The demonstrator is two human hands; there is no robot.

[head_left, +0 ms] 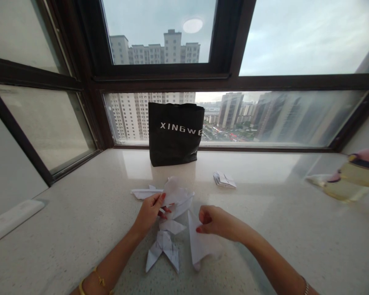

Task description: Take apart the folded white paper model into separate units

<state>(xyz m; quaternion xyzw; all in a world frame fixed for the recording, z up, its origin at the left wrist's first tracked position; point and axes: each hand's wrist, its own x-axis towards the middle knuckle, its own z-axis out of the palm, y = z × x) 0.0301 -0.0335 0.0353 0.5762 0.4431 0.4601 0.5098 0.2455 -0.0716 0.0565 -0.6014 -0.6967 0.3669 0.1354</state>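
My left hand (153, 209) pinches a thin, rounded piece of white paper (172, 189) between thumb and fingers. Behind that piece lie other folded white papers (184, 206), partly covered. My right hand (213, 222) is closed, its thumb and finger pinched on the edge of a white paper sheet (199, 246), whose right side is blurred. Between my forearms, a folded paper figure (163, 248) with two pointed legs rests on the counter, below a small folded paper piece (172, 226). A flat folded paper (147, 192) sits just left of my left fingers.
A black bag (176, 143) with white lettering stands upright against the window. Right of it lies a small folded paper packet (224, 179). A yellowish clear bottle with a pink top (350, 180) is at the far right, and a white bar (15, 219) at the left edge.
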